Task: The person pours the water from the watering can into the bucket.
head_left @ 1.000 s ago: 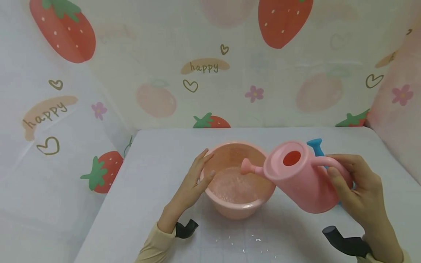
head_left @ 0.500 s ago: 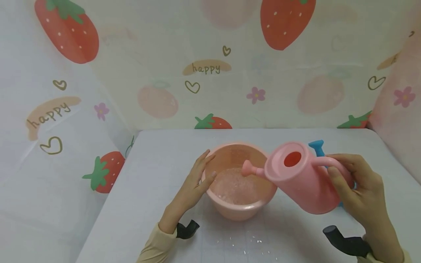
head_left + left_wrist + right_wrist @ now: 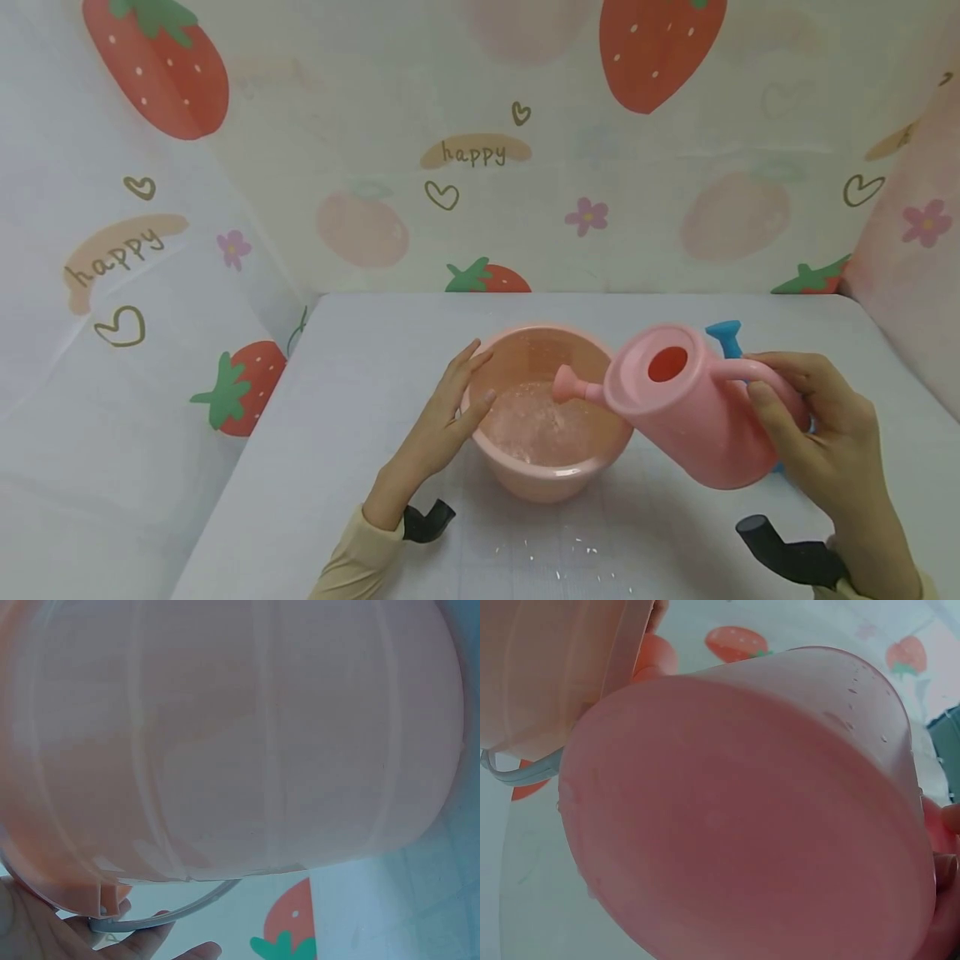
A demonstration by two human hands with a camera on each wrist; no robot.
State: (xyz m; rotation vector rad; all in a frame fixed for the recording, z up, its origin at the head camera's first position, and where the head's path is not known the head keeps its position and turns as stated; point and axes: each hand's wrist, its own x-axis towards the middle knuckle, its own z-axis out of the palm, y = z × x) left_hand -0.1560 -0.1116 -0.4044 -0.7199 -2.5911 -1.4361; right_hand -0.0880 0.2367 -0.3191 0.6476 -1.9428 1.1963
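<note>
My right hand (image 3: 821, 433) grips the handle of a pink watering can (image 3: 712, 425), which tilts toward the left. Its flared spout hangs over a light pink bucket (image 3: 543, 483) holding clear, rippling water (image 3: 536, 425). On the bucket's left side, my left hand (image 3: 438, 417) rests against the rim with its fingers extended and thumb over the edge. The left wrist view shows the bucket's ribbed wall (image 3: 262, 735) and a grey carrying handle (image 3: 165, 919). Drops cling to the watering can (image 3: 742, 825) in the right wrist view, where its base hides most of my right hand.
Behind the watering can stands a blue object (image 3: 725, 337) with a flared spout, mostly hidden. Water drops (image 3: 558, 575) dot the white table (image 3: 345, 367) in front of the bucket. A strawberry-patterned curtain (image 3: 360, 100) closes off the back and sides.
Both hands, the watering can and the bucket keep nearly the same places. The ripples in the bucket's water shift, and the whole view moves slightly.
</note>
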